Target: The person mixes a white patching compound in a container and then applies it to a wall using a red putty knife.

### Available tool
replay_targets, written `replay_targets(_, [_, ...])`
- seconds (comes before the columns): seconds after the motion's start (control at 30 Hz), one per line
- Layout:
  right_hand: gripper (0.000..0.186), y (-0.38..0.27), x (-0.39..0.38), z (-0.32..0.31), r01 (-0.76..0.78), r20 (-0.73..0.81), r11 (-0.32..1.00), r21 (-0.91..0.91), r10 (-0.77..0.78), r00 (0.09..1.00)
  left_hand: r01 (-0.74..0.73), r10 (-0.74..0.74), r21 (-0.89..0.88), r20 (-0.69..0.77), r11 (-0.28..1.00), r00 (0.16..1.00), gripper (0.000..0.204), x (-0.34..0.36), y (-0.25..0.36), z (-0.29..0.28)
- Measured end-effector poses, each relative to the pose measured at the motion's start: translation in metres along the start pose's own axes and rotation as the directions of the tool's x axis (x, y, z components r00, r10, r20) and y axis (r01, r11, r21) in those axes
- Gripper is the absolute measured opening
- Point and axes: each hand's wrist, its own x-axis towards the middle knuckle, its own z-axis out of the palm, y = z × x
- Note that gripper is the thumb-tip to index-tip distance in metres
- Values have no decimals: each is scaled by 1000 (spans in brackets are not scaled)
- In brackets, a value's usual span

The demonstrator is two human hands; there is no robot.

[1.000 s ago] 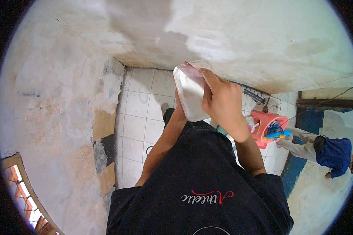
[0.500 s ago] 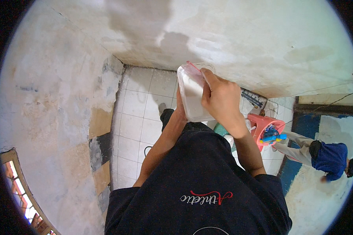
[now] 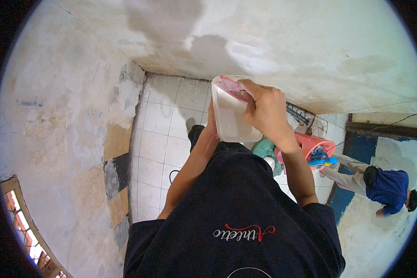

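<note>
Plastered room corner: pale, blotchy wall ahead [image 3: 287,41]; mottled left-hand wall [image 3: 65,111] with a band of tan and black squares [image 3: 118,178]; white square-tiled floor [image 3: 157,120] below.

Item, principal: one rectangular, translucent white plastic tub [image 3: 240,138], rounded corners, held before the person's waist, near the wall ahead. Contents: smooth-looking white material [image 3: 229,111], covering much of the visible interior.

Item, tool: one flat, thin, pinkish-red scraper [image 3: 233,88], lying aslant across the tub's far end; whether its edge dips into the material cannot be told.

Left hand [image 3: 211,124]: bearing the tub at its left side, fingers mostly hidden behind it. Right hand [image 3: 269,111]: closed narrowly, scraper pinched between thumb and fingers, over the tub's right side.

Nearby, right: green bag-like bundle [image 3: 264,147]; pinkish-red plastic seat or holder [image 3: 326,146] with a blue-and-yellow object [image 3: 322,162] at it; beyond, a co-worker in a blue top [image 3: 388,185].

Condition of work, by judgement: under way, with the tool at the tub rather than at the wall. Wall ahead shows smoother, differently toned patches, seemingly treated; left-hand wall remains rough and flaking beside the squares. Supply appears unspent.
</note>
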Motion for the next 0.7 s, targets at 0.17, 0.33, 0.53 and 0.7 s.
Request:
replay_targets(0.17, [46,3,3,-6,2,38,1000,13,-2,999,68,-45,-157,143,985,989,67,2,1,-13])
replay_targets(0.33, [45,6,3,-5,6,88,1000,7,-6,996,93,-71,-196,117,976,991,69,5,-3,-24])
replay_targets(0.53, [40,1,4,-4,12,126,1000,26,-15,992,80,-74,-139,52,987,996,71,7,-1,-31])
replay_targets(0.7, [40,-1,0,0,43,122,998,48,-49,991,66,-23,-242,180,968,983,68,4,6,-37])
